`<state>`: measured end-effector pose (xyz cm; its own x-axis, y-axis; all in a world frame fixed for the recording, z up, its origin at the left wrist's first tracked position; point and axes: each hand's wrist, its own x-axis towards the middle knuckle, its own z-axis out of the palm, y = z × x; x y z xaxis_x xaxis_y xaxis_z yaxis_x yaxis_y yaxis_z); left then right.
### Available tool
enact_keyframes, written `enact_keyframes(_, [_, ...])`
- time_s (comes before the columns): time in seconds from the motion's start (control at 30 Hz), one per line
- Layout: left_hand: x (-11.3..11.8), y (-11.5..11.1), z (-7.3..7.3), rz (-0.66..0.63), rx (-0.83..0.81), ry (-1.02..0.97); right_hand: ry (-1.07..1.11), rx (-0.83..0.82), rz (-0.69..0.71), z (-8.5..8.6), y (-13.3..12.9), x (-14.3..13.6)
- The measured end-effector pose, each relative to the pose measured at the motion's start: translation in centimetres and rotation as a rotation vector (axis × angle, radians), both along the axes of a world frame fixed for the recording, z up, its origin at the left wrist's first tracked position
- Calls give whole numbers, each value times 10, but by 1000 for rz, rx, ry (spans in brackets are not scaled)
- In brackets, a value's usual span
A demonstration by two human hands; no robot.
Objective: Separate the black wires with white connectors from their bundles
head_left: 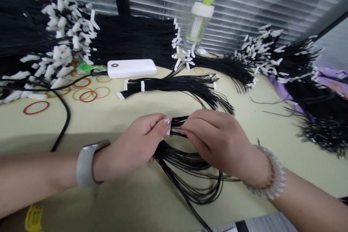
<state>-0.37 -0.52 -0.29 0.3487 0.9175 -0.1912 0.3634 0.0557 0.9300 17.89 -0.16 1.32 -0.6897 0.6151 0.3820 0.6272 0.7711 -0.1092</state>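
Note:
My left hand (pixel 145 136), with a grey watch on the wrist, is closed around a white connector (pixel 168 129) that has many thin black wires. Pinching fingers of my right hand (pixel 214 139) are on the wires right beside that connector. The black wire bundle (pixel 187 159) hangs below both hands in loose loops over the table. A separate bundle of black wires (pixel 174 84) with white connectors at its left end lies just behind my hands.
Wire piles with white connectors (pixel 61 25) line the back, with more wires (pixel 312 98) at right. A white power bank (pixel 132 68) lies behind, its cable at left. Rubber bands (pixel 36 107) are scattered there. A clear bottle (pixel 199 25) stands by the blinds.

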Motion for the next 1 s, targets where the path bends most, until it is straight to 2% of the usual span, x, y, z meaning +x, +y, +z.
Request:
enact_keyframes(0.37, [-1, -3, 1, -38, 55, 71, -8, 51, 72, -5, -3, -3])
enact_keyframes(0.6, [2, 0, 3, 38, -20, 23, -143, -85, -53, 5, 6, 6])
enact_keyframes(0.77, [0, 4, -2, 196, -49, -27, 171, -24, -158, 25, 10, 18])
enact_keyframes(0.83, [-1, 6, -5, 239, -57, -72, 191, -28, -212, 33, 10, 23])
enact_keyframes(0.9, [-2, 7, -8, 254, -69, -104, 90, -145, -233, 37, 10, 27])
enact_keyframes(1.0, [-3, 7, -9, 245, -81, -98, -155, -511, -139, 32, 7, 30])
